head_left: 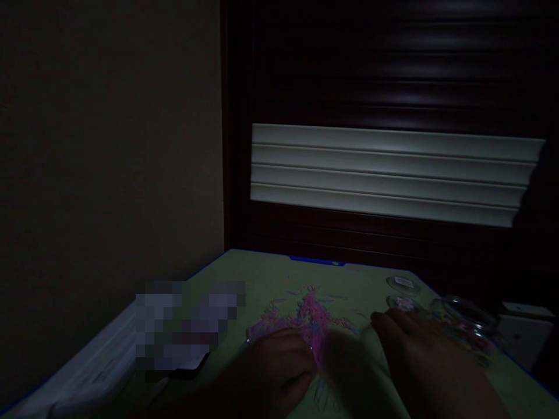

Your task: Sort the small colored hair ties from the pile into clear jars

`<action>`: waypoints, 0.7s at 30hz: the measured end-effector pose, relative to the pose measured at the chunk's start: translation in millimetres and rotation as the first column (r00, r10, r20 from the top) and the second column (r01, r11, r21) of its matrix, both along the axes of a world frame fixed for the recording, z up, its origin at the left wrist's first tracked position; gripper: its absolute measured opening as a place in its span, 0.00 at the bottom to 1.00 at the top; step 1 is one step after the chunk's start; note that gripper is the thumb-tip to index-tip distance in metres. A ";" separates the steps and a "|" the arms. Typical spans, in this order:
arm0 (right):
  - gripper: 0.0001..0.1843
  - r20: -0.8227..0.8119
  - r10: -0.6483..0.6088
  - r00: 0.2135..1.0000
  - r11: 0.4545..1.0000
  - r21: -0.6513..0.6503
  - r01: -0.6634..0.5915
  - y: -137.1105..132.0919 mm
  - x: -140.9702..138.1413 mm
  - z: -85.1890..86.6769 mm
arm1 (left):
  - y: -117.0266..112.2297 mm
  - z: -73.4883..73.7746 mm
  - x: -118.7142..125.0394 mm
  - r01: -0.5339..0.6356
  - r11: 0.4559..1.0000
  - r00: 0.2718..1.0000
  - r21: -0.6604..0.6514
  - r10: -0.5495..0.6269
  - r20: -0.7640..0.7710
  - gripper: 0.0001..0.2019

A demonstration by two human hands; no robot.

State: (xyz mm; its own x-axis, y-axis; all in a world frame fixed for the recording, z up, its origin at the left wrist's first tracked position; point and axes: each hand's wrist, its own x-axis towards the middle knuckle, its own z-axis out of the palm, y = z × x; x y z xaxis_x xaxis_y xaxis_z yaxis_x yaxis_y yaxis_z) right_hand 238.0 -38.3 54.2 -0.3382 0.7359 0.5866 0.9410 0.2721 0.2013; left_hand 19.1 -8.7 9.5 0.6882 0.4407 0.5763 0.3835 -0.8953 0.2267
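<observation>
Whether the left grip (pixel 279 364) and right grip (pixel 425 349) were closed, one could not tell; brushing risked scattering thin pink bands (pixel 312 315).

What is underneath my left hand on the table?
A pink and multicoloured heap of thin strands shows just beyond the left hand, on the table. Directly beneath is covered, so I can't tell whether the heap continues there.

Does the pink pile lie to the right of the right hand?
No, the pink pile lies to the left of the right hand.
</observation>
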 end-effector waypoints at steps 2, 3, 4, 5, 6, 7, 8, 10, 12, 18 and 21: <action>0.20 0.066 -0.094 0.993 0.995 -0.025 0.095 0.0 7.5 1.7 | -1.2 2.0 0.1 0.003 1.000 1.000 -0.007 -0.003 -0.014 0.08; 0.20 0.094 -0.130 0.987 0.990 -0.043 0.135 0.3 11.6 1.8 | -1.9 2.9 0.1 -0.005 1.000 1.000 -0.012 0.005 -0.023 0.08; 0.21 0.109 -0.159 0.981 0.984 -0.061 0.166 0.7 15.7 1.7 | -2.4 3.5 0.1 -0.017 1.000 0.999 -0.018 0.016 -0.034 0.09; 0.21 0.119 -0.181 0.976 0.979 -0.076 0.191 0.9 19.6 1.4 | -2.8 4.0 0.1 -0.028 0.999 0.999 -0.021 0.027 -0.046 0.09; 0.21 0.125 -0.199 0.972 0.974 -0.082 0.210 0.9 22.9 1.1 | -3.1 4.1 0.1 -0.032 0.999 0.998 -0.019 0.031 -0.056 0.09; 0.21 0.129 -0.219 0.967 0.969 -0.082 0.231 0.7 25.7 1.0 | -3.2 4.0 0.1 -0.036 0.999 0.998 -0.017 0.035 -0.061 0.10; 0.21 0.132 -0.241 0.962 0.965 -0.077 0.252 0.1 27.7 1.3 | -3.1 3.8 0.1 -0.040 0.999 0.997 -0.016 0.039 -0.063 0.10; 0.21 0.135 -0.288 0.948 0.952 -0.065 0.298 -1.9 29.8 2.7 | -2.4 3.1 0.3 -0.038 0.999 0.998 -0.011 0.037 -0.050 0.09; 0.20 0.135 -0.329 0.935 0.938 -0.066 0.340 -4.1 30.5 4.2 | -1.5 2.7 0.4 -0.035 0.999 0.999 -0.003 0.035 -0.036 0.09; 0.19 0.170 -0.304 0.937 0.949 -0.038 0.314 -6.6 33.3 1.1 | -0.8 4.8 0.7 -0.014 1.000 0.999 -0.003 0.014 -0.035 0.08; 0.19 0.189 -0.305 0.933 0.946 -0.048 0.319 -5.7 32.8 -0.1 | -1.4 3.9 0.4 -0.024 1.000 0.999 -0.005 0.024 -0.040 0.08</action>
